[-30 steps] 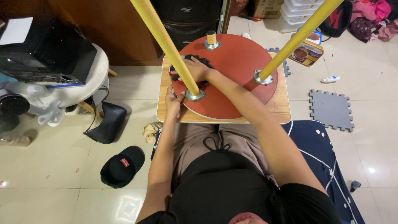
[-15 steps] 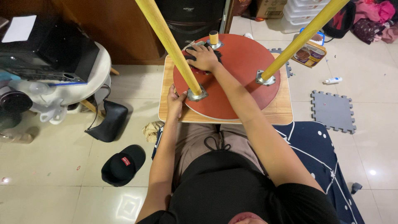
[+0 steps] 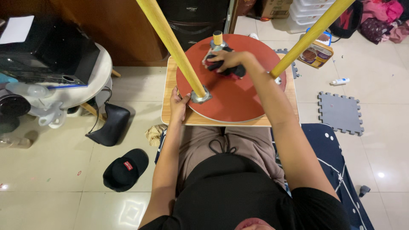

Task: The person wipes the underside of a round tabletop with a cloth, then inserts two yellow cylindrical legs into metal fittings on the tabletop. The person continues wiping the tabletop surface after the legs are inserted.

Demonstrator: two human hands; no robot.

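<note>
An upturned round red tabletop (image 3: 238, 100) with yellow legs lies on a small wooden table (image 3: 174, 117) in front of me. One yellow leg (image 3: 170, 40) rises from a metal bracket (image 3: 200, 96) at the near left, another (image 3: 311, 34) at the right, and a short stub (image 3: 217, 38) stands at the far edge. My left hand (image 3: 178, 104) rests on the red disc's rim beside the near bracket. My right hand (image 3: 226, 61) presses a dark cloth (image 3: 232, 70) onto the red surface close to the far stub.
A white round side table (image 3: 91, 85) with a black appliance stands at left. On the floor lie a black bag (image 3: 108, 123), a black cap (image 3: 125, 168), a grey foam tile (image 3: 341, 113), a small bottle (image 3: 340, 81) and a dark blue mat (image 3: 336, 170).
My right hand with the cloth has moved from near the left bracket across the red disc toward its far edge. The left hand has stayed on the rim.
</note>
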